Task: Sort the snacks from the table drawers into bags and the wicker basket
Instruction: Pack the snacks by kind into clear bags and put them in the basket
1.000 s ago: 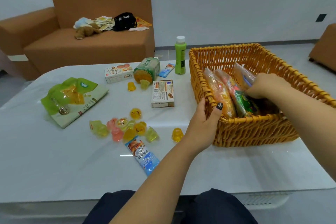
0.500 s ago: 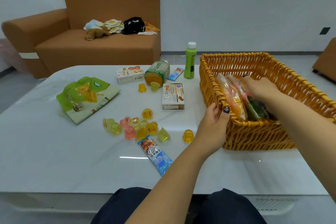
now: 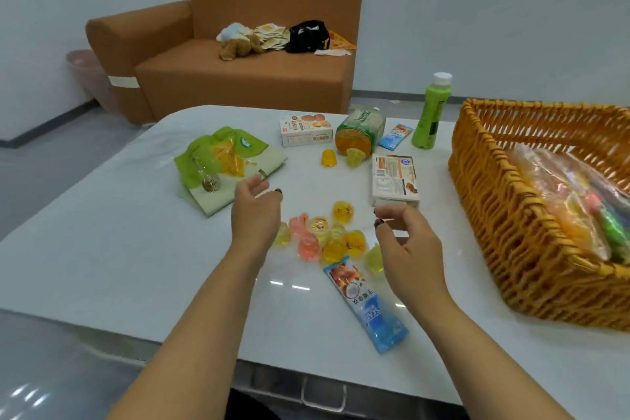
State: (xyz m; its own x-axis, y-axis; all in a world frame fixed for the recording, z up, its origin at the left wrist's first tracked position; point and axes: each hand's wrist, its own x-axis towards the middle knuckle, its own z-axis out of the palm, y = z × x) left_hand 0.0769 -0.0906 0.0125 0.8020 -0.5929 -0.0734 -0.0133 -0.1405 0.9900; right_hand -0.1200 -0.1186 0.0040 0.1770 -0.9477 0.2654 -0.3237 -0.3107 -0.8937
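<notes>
Golden-orange weave on the wicker basket (image 3: 504, 215) at right, with orange, pink and green packets (image 3: 576, 215) inside. The tabletop (image 3: 102, 266) gleams pale white. Yellow, orange and pink jelly cups (image 3: 327, 235) cluster mid-scene. The near sachet (image 3: 366, 303) runs from orange-white print into blue. Far off, a lime-green bottle (image 3: 430, 116) wears a white cap, and the sofa (image 3: 238, 75) is rust-brown.

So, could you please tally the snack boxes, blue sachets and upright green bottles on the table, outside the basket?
Snack boxes: 2
Blue sachets: 2
Green bottle: 1
Total: 5
</notes>
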